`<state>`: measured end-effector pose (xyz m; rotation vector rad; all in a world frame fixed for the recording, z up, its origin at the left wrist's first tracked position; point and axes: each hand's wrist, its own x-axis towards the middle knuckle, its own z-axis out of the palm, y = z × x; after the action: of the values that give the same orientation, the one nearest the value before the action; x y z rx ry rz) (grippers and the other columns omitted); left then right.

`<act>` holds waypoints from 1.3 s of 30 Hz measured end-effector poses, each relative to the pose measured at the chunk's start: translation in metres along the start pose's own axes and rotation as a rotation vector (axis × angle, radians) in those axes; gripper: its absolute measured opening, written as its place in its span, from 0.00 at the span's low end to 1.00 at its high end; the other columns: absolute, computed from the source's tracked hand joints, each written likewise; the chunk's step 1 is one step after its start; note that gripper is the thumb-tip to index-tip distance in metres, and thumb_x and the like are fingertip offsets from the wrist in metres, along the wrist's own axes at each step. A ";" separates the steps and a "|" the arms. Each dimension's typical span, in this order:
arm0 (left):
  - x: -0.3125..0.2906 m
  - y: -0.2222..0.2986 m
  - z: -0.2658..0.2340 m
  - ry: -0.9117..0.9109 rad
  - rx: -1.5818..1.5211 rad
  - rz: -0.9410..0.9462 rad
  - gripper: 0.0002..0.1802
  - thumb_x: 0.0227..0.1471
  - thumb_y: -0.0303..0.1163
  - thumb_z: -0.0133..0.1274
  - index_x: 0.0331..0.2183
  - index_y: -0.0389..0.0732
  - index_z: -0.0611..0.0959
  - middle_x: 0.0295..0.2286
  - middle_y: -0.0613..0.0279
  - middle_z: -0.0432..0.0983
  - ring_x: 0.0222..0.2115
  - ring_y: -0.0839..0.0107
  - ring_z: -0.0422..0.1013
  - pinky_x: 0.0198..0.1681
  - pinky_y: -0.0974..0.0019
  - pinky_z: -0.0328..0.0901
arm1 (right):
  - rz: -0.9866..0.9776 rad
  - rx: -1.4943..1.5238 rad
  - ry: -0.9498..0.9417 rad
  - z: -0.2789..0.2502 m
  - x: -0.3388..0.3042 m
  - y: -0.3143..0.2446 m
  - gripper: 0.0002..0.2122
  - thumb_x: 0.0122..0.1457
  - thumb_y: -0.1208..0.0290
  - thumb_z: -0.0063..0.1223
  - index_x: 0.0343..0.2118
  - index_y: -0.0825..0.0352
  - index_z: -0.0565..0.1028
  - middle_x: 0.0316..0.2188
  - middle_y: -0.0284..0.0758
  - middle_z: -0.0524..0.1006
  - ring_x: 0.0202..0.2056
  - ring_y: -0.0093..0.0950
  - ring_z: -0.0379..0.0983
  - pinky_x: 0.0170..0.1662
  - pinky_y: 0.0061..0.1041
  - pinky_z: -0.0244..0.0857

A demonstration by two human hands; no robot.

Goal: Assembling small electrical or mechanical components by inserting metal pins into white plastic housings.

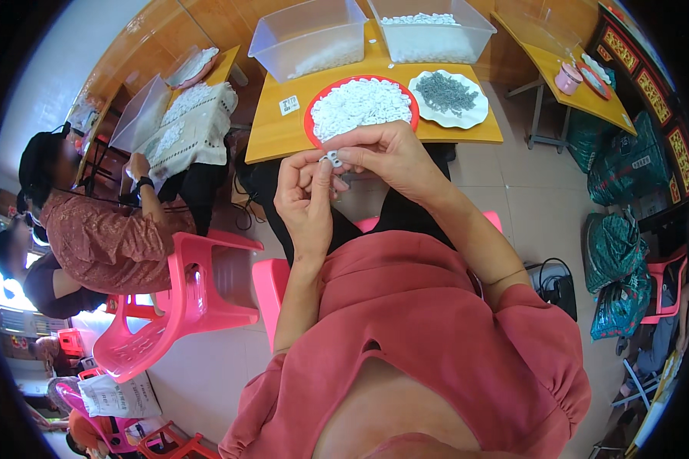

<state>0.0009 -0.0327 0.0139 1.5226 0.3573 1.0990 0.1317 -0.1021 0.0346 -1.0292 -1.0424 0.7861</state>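
Surface: the yellow surface (283, 134) sits straight ahead of you, and everything below is placed from it.
Clear bins: two clear plastic bins (308, 34) stand side by side on the far part of the surface, each with white pieces in the bottom.
Red plate: a round red plate (311, 115) lies on the near part of the surface, heaped with small white plastic pieces (360, 103).
White plate: a scalloped white plate (476, 115) lies on the surface just right of the red plate, carrying a pile of small grey parts (445, 92).
Your left hand: your left hand (306, 200) is raised just in front of the near edge of the surface, its grip pinched shut, thumb and fingertips on a small white piece.
Your right hand: your right hand (390, 157) meets the left at the same spot, its grip also closed on that piece from the right.
Small white piece: the small white piece (332, 159) is held between both hands, off the surface, just below the red plate's near rim.
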 end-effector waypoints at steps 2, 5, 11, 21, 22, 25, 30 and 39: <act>0.001 -0.002 -0.001 -0.014 -0.011 -0.007 0.08 0.54 0.27 0.48 0.36 0.36 0.71 0.26 0.61 0.77 0.20 0.83 0.68 0.22 0.82 0.58 | 0.016 -0.016 0.004 0.000 -0.001 -0.002 0.09 0.53 0.79 0.50 0.36 0.73 0.76 0.26 0.34 0.77 0.27 0.18 0.72 0.32 0.16 0.67; 0.002 -0.003 -0.002 -0.031 -0.042 -0.018 0.07 0.54 0.27 0.48 0.35 0.35 0.71 0.25 0.59 0.77 0.19 0.82 0.68 0.21 0.82 0.58 | 0.027 -0.010 0.012 0.000 -0.002 -0.004 0.08 0.53 0.79 0.50 0.35 0.73 0.76 0.26 0.34 0.77 0.26 0.17 0.72 0.31 0.15 0.66; 0.002 -0.005 -0.002 -0.069 -0.104 -0.055 0.06 0.54 0.26 0.48 0.34 0.36 0.71 0.24 0.59 0.76 0.19 0.83 0.68 0.21 0.82 0.57 | -0.031 0.008 -0.017 -0.004 0.000 0.000 0.07 0.52 0.78 0.51 0.33 0.73 0.76 0.25 0.33 0.77 0.27 0.17 0.72 0.32 0.16 0.66; 0.002 -0.006 -0.004 -0.113 -0.195 -0.080 0.09 0.53 0.26 0.48 0.37 0.35 0.72 0.23 0.57 0.76 0.17 0.81 0.68 0.20 0.81 0.58 | 0.005 -0.037 -0.050 -0.006 -0.002 -0.007 0.09 0.52 0.77 0.52 0.37 0.72 0.75 0.27 0.31 0.76 0.29 0.15 0.71 0.34 0.14 0.66; 0.002 -0.006 -0.005 -0.114 -0.195 -0.080 0.09 0.53 0.26 0.48 0.37 0.35 0.72 0.23 0.57 0.76 0.17 0.81 0.68 0.20 0.81 0.58 | 0.008 -0.025 -0.042 -0.007 -0.003 -0.007 0.10 0.52 0.77 0.53 0.38 0.72 0.74 0.26 0.31 0.76 0.28 0.15 0.71 0.34 0.14 0.65; 0.003 -0.006 -0.007 -0.205 -0.237 -0.174 0.14 0.53 0.27 0.48 0.42 0.33 0.72 0.22 0.56 0.76 0.17 0.80 0.68 0.20 0.81 0.59 | 0.046 0.042 -0.078 -0.009 -0.003 -0.005 0.12 0.51 0.76 0.54 0.40 0.71 0.73 0.25 0.29 0.76 0.27 0.14 0.70 0.31 0.14 0.63; 0.004 -0.009 -0.007 -0.214 -0.170 -0.134 0.15 0.52 0.27 0.50 0.43 0.35 0.75 0.26 0.63 0.75 0.22 0.82 0.67 0.24 0.81 0.59 | 0.100 0.103 -0.070 -0.009 -0.003 -0.013 0.15 0.50 0.76 0.55 0.42 0.71 0.71 0.24 0.28 0.76 0.26 0.13 0.69 0.29 0.12 0.61; 0.003 -0.011 -0.007 -0.162 -0.273 -0.130 0.15 0.49 0.26 0.53 0.41 0.34 0.77 0.31 0.65 0.71 0.26 0.81 0.66 0.26 0.79 0.60 | 0.146 0.151 -0.052 -0.006 -0.002 -0.013 0.17 0.49 0.75 0.56 0.43 0.71 0.71 0.26 0.30 0.77 0.26 0.14 0.70 0.31 0.12 0.62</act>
<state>0.0012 -0.0232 0.0045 1.3162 0.1830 0.8771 0.1376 -0.1106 0.0455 -0.9667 -0.9440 0.9997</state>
